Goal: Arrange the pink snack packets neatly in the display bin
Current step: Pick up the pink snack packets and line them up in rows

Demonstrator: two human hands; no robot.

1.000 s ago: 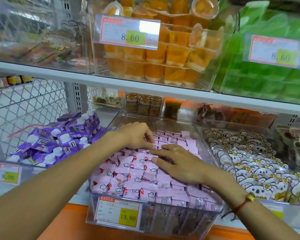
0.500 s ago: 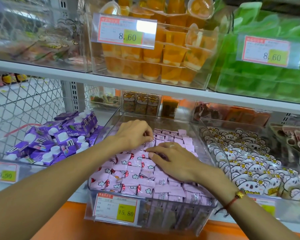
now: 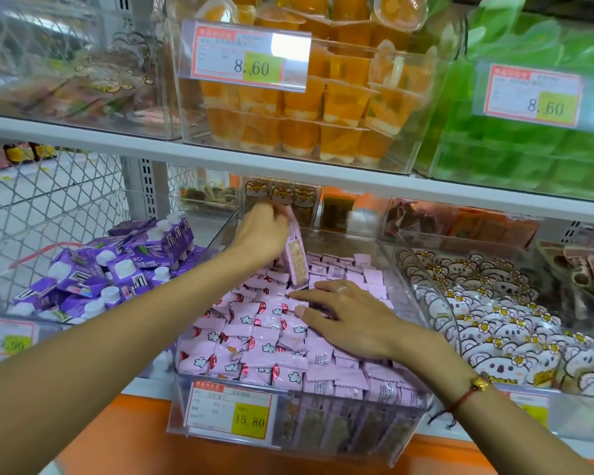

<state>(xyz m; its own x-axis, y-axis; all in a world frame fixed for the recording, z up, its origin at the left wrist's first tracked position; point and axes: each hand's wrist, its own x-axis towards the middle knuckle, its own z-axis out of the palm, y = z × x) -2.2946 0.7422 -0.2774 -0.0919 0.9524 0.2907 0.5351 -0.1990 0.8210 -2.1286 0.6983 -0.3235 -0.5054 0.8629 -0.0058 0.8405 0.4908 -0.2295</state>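
Head view: one pink packet [image 3: 297, 260] hangs upright over the clear display bin [image 3: 436, 293], pinched at its top in my left hand [image 3: 263, 234]; my right hand [image 3: 352, 320] lies flat, fingers spread, on the packed rows [image 3: 251, 334]. Best to slot it printed-face up into the row, pressing neighbours level.

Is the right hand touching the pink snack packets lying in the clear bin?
Touching. The head view shows the right hand lying flat, palm down, on the pink snack packets in the clear plastic display bin.
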